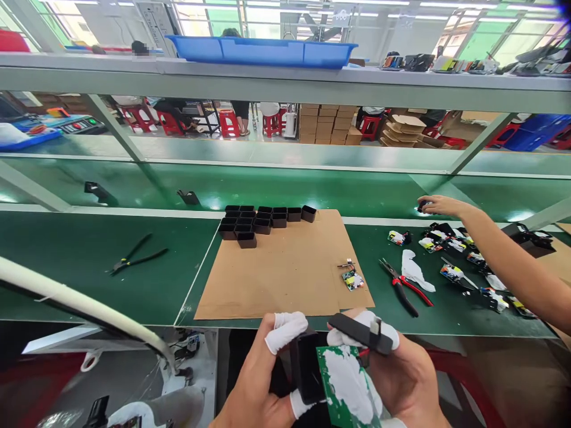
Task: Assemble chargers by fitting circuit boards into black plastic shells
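Observation:
My left hand (261, 380), with white finger cots on thumb and fingertips, is closed around a black plastic housing (307, 367) near the bottom edge. My right hand (401, 374) holds a green circuit board smeared with white paste (348, 383) and pinches a flat black cover with a metal prong (363, 334) on top. Both hands sit just in front of the table edge, below a brown cardboard sheet (285, 267).
Several empty black housings (263, 221) cluster at the cardboard's far edge; a small circuit board (352, 278) lies on its right. Red-handled pliers (405, 288) and white cloth lie right, black pliers (136, 255) left. A co-worker's arm (499, 255) reaches over several boards. A white hose (89, 309) crosses lower left.

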Available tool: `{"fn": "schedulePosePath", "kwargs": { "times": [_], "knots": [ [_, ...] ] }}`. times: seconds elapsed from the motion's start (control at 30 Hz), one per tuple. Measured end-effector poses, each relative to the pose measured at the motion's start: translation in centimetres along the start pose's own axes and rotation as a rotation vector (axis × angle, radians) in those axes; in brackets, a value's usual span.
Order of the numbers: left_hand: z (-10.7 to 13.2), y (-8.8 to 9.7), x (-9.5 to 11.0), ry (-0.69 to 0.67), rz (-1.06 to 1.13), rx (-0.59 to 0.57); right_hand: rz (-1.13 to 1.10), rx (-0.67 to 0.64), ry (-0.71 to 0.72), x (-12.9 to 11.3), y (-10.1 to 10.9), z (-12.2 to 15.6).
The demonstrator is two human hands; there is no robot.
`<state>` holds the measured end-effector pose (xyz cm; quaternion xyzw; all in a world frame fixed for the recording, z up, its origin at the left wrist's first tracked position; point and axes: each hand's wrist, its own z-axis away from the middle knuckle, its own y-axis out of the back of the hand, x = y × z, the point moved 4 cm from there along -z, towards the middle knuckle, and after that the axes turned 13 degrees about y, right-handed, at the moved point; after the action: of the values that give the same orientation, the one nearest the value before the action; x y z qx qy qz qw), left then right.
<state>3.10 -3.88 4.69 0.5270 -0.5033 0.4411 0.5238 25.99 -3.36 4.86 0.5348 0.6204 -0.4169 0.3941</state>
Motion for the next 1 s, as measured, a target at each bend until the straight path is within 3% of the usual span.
{"fn": "schedulePosePath", "kwargs": {
  "times": [0.27,0.5,1.0],
  "knots": [
    [-0.1,0.6,-0.4,-0.076,-0.073,-0.131,0.013,-0.157,0.059,-1.6,-2.2,-1.3],
    [-0.6,0.1,0.2,-0.226,-0.109,-0.131,0.079,-0.206,0.196,-1.9,-2.4,-1.7],
    [-0.1,0.3,-0.5,-0.139,-0.123,-0.16,0.186,-0.244,0.23,-3.1,-3.0,-2.7]
  ]
}}
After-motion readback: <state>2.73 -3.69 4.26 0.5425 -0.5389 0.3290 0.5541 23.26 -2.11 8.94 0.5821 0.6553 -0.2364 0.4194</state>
